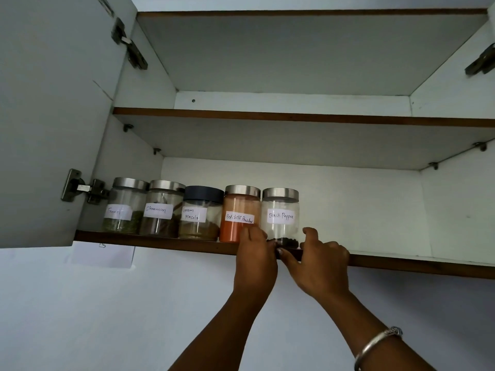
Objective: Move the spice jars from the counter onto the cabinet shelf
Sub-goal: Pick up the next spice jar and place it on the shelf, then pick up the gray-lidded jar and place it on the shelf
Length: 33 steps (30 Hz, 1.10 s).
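Several labelled spice jars stand in a row on the lowest cabinet shelf (401, 265): fennel (123, 207), cinnamon (162, 208), garam masala (201, 214), red chilli powder (238, 210) and black pepper (280, 210). The black pepper jar is glass with a steel lid and a few peppercorns at its bottom. My left hand (255, 259) touches its lower left side, fingers between it and the red chilli jar. My right hand (318, 258) cups its lower right side, thumb under the shelf edge. Both hands hold the jar's base.
The left cabinet door (51, 116) stands open, with hinges on its inner side. A second shelf (294, 117) sits above the jars. The lowest shelf has room to the right of the black pepper jar. A pale wall lies below the cabinet.
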Tool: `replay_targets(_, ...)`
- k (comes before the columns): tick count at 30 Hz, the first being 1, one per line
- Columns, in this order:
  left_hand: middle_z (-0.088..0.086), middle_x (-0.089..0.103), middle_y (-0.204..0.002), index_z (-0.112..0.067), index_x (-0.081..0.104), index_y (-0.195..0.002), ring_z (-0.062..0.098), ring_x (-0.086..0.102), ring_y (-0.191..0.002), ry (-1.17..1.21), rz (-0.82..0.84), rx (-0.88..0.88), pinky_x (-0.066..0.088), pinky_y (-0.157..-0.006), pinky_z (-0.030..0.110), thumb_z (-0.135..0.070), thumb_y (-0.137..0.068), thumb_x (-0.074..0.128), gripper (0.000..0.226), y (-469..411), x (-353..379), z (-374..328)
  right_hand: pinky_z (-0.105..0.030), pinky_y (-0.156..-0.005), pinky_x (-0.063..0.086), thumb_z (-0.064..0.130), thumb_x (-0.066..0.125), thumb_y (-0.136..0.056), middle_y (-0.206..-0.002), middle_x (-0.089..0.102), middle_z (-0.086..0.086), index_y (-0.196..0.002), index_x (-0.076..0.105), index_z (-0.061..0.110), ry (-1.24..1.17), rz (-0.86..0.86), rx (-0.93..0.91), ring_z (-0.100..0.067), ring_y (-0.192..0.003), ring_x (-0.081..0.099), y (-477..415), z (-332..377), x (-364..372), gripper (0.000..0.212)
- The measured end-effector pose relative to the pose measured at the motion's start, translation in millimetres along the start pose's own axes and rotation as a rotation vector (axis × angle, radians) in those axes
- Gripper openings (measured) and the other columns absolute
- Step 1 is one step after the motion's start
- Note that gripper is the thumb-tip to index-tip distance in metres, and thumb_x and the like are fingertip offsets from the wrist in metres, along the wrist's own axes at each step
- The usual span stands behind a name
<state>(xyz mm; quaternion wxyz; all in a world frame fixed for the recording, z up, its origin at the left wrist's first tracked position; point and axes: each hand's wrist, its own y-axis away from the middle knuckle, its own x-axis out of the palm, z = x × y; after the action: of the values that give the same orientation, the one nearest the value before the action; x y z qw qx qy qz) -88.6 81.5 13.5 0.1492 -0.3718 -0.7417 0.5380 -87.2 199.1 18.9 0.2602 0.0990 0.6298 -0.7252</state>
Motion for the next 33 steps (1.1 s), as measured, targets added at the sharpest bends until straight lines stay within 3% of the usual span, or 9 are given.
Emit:
replay_targets(3,0.008,0.048,-0.113,-0.006,0.046,-0.117,0.018,0.053,-0.101,0.031,0.080,0.014,0.048,-0.090,0.025,-0.004,-0.087,0.058,0.032,6,-6,1,-0.043,-0.106,0.026,0.073,0.047,-0.077,-0.128,0.057,-0.008,-0.139,0.029,0.014,0.057,0.067,-0.014,-0.031,-0.120,0.046,6,4,-1,0.087)
replay_targets(6,0.007,0.041,-0.126,-0.009,0.044,-0.123,0.017,0.050,-0.111,0.001,0.215,0.038,0.042,-0.094,0.019,-0.004,-0.083,0.065,0.046,16,-16,4,-0.049,-0.115,0.008,0.073,0.047,-0.077,-0.153,0.020,-0.019,-0.148,0.009,0.008,0.181,0.178,-0.042,-0.036,-0.141,0.019,13,9,-4,0.103)
replay_targets(10,0.004,0.019,-0.153,-0.012,0.030,-0.141,0.019,0.027,-0.138,-0.031,0.395,0.092,0.024,-0.109,0.021,-0.009,-0.084,0.064,0.066,34,-34,11,-0.044,-0.117,0.003,0.056,0.062,-0.079,-0.156,-0.004,-0.020,-0.148,-0.005,0.008,0.126,0.228,-0.055,-0.036,-0.144,-0.006,33,27,-5,0.107)
replay_targets(14,-0.001,0.009,-0.158,-0.019,0.014,-0.148,0.016,0.015,-0.143,-0.048,0.539,0.105,0.016,-0.112,0.022,-0.014,-0.088,0.060,0.076,62,-58,30,-0.041,-0.116,0.000,0.045,0.062,-0.084,-0.156,-0.014,-0.019,-0.148,-0.012,0.009,0.106,0.294,-0.132,-0.036,-0.143,-0.013,71,53,6,0.104)
replay_targets(21,0.004,0.003,-0.158,-0.017,0.005,-0.149,0.023,0.016,-0.143,-0.271,0.768,0.118,0.023,-0.115,0.035,-0.022,-0.089,0.057,0.079,127,-102,91,-0.040,-0.117,0.000,0.039,0.061,-0.086,-0.154,-0.020,-0.019,-0.146,-0.017,0.010,0.070,0.568,-0.158,-0.034,-0.142,-0.019,146,86,26,0.103)
replay_targets(27,0.008,0.011,-0.156,-0.016,0.010,-0.148,0.026,0.021,-0.141,-0.237,0.924,-0.030,0.028,-0.112,0.041,-0.027,-0.083,0.062,0.084,196,-121,140,-0.040,-0.117,0.004,0.041,0.060,-0.085,-0.155,-0.016,-0.018,-0.148,-0.013,0.010,-0.015,0.747,-0.118,-0.032,-0.143,-0.018,220,108,52,0.101)
replay_targets(33,0.014,0.019,-0.152,-0.011,0.013,-0.147,0.031,0.024,-0.139,-0.222,1.123,-0.072,0.030,-0.111,0.042,-0.020,-0.082,0.062,0.082,265,-109,172,-0.043,-0.117,0.005,0.044,0.058,-0.086,-0.155,-0.006,-0.023,-0.148,-0.007,0.006,-0.020,0.935,-0.074,-0.038,-0.143,-0.011,291,93,90,0.097)
